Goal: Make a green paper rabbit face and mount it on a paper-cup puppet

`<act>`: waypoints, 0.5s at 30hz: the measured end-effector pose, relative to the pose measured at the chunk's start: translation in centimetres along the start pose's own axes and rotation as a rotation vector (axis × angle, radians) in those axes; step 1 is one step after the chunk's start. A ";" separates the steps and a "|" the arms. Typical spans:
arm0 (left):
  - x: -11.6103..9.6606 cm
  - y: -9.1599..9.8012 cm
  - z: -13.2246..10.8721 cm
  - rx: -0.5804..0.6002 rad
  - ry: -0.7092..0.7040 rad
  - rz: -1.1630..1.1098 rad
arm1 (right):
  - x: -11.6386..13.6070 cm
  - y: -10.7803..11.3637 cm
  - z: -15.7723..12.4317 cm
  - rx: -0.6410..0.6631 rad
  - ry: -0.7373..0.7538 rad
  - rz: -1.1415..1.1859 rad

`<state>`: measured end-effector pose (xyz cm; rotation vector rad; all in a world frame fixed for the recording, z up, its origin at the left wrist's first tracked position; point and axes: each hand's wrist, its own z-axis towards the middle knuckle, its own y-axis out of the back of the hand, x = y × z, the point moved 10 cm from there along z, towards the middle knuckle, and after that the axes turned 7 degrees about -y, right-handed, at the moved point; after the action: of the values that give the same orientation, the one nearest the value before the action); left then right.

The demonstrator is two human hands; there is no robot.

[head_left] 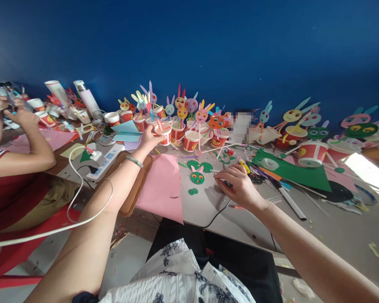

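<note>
My left hand (150, 137) reaches forward and is closed round a small red and white paper cup (164, 132) with a pink straw in it, at the front of a row of similar cups. My right hand (236, 183) rests on the grey table (318, 231), fingers curled over a small dark object whose black cable runs toward me; I cannot make out what it is. A green paper rabbit face (197, 176) with pink ears lies flat between my hands. A pink paper sheet (163, 185) lies below my left wrist.
Several cups with paper rabbit heads on straws (192, 122) line the back along the blue wall. Green paper (298, 172), a black knife or ruler (290, 203) and scraps lie right. A white power strip (106, 161) sits left. Another person's hands (11, 110) work at far left.
</note>
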<state>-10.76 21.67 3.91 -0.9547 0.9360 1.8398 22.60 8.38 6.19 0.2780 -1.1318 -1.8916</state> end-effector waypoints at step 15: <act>-13.1 -15.0 -11.1 0.963 -0.031 -0.538 | -2.9 2.6 -0.7 -0.291 -0.460 0.719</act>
<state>10.14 13.16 7.18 -0.4783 1.2137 0.7782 26.18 9.70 7.21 -0.6779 -1.0321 -1.4535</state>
